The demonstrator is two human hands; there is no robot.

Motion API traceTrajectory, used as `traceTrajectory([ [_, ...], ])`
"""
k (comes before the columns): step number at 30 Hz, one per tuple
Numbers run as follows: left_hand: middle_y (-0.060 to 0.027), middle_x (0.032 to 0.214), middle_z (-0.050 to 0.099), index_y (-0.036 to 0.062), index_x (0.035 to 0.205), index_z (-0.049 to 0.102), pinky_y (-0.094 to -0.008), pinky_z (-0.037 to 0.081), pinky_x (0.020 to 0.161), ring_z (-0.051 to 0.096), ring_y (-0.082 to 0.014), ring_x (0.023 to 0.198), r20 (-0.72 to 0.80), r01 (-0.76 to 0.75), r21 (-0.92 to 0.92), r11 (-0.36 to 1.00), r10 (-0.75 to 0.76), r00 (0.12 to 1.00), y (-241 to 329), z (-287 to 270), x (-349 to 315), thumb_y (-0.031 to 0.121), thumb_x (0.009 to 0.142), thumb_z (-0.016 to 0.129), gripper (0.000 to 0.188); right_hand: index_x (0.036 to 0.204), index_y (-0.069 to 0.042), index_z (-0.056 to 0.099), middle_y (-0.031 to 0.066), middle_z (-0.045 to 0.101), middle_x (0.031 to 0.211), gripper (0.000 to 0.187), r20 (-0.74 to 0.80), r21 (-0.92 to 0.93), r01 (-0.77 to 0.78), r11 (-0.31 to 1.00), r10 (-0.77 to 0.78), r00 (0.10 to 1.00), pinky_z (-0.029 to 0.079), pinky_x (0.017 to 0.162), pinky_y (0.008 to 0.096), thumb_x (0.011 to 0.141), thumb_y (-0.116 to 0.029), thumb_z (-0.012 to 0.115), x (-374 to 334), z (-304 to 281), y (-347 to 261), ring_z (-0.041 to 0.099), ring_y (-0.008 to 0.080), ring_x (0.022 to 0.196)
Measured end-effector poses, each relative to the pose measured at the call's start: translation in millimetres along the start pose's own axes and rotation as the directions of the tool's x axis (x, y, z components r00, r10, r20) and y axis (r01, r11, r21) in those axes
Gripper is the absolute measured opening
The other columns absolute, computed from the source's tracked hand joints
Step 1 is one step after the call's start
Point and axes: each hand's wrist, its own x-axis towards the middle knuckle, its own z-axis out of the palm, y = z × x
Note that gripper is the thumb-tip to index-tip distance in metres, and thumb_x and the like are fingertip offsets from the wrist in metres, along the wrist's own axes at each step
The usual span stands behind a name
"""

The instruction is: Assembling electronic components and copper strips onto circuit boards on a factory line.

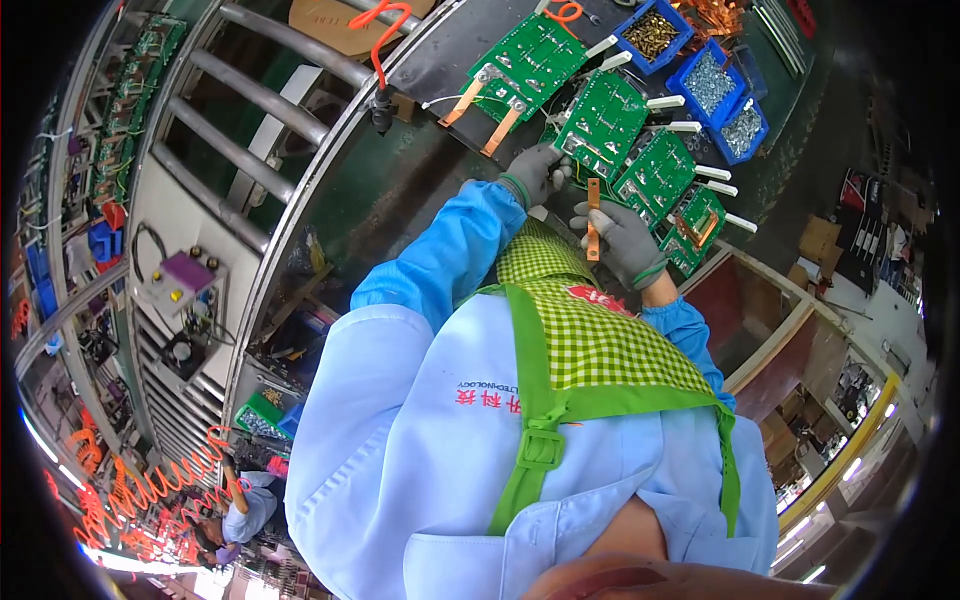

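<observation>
My right hand (628, 243), in a grey glove, pinches a flat copper strip (593, 222) that has holes near its ends. The strip stands lengthwise in front of the row of boards. My left hand (537, 173), also gloved, is closed at the near corner of a green circuit board (604, 112); what its fingers hold there is too small to make out. Farther left lies a green circuit board (530, 68) with two copper strips (502, 131) sticking out of its near edge. On the right are another green board (656, 172) and a green board with copper pieces (697, 222).
White bars (674, 101) jut from the boards' far edges. Beyond them stand blue bins of brass-coloured fasteners (650, 36) and silver screws (709, 82). An orange coiled cord with a dark tool (382, 110) hangs at the left, beside a roller conveyor (262, 115). A person (250, 507) works at far lower left.
</observation>
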Motion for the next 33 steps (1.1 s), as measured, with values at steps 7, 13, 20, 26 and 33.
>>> traceTrajectory([
  [7,-0.0038,0.080,0.056,0.0058,0.095,0.054,-0.0158,0.047,0.052,0.054,-0.0093,0.066,0.086,-0.051,0.003,0.999,0.050,0.995,-1,-12,2,0.020,0.090,0.049,0.016,0.110,-0.003,0.055,0.0009,0.049,0.078,0.035,-0.087,0.124,-0.104,0.987,0.115,0.989,0.041,0.055,0.0216,0.092,-0.032,0.047,23,11,5,0.047,0.0080,0.061],
  [13,-0.0164,0.097,0.056,-0.0010,0.099,0.051,-0.0383,0.046,0.084,0.054,-0.0286,0.092,0.287,0.159,-0.341,0.927,-0.059,0.956,-9,-35,10,0.012,0.087,0.045,0.019,0.100,-0.004,0.058,-0.0009,0.048,0.068,0.033,-0.127,0.123,-0.122,0.985,0.138,0.982,0.038,0.045,0.0216,0.092,-0.035,0.047,44,17,-1,0.043,0.0068,0.051],
  [20,-0.0127,0.080,0.056,0.0039,0.097,0.053,-0.0445,0.050,0.065,0.056,-0.0287,0.067,0.168,0.061,-0.255,0.965,-0.018,0.986,-8,-37,12,0.026,0.086,0.043,0.027,0.094,-0.004,0.057,-0.0010,0.047,0.068,0.031,-0.129,0.295,-0.169,0.940,0.214,0.968,0.034,0.044,0.0200,0.090,-0.033,0.049,65,28,9,0.043,0.0068,0.054],
  [26,-0.0093,0.076,0.055,0.0075,0.090,0.052,-0.0402,0.051,0.053,0.056,-0.0209,0.063,0.200,-0.064,0.301,0.952,0.003,0.980,14,-2,-22,0.027,0.084,0.048,0.021,0.089,-0.004,0.057,0.0008,0.050,0.067,0.034,-0.224,0.362,-0.123,0.924,0.215,0.951,0.035,0.041,0.0217,0.089,-0.037,0.049,67,37,26,0.045,0.0080,0.051],
  [33,-0.0099,0.086,0.059,0.0003,0.106,0.052,-0.0318,0.049,0.067,0.058,-0.0168,0.078,0.098,-0.226,0.470,0.853,0.204,0.974,6,1,-12,0.015,0.087,0.052,0.025,0.088,-0.004,0.056,0.0063,0.058,0.067,0.037,-0.266,0.264,-0.169,0.949,0.240,0.934,0.041,0.039,0.0246,0.091,-0.038,0.041,73,35,23,0.053,0.0131,0.048],
])
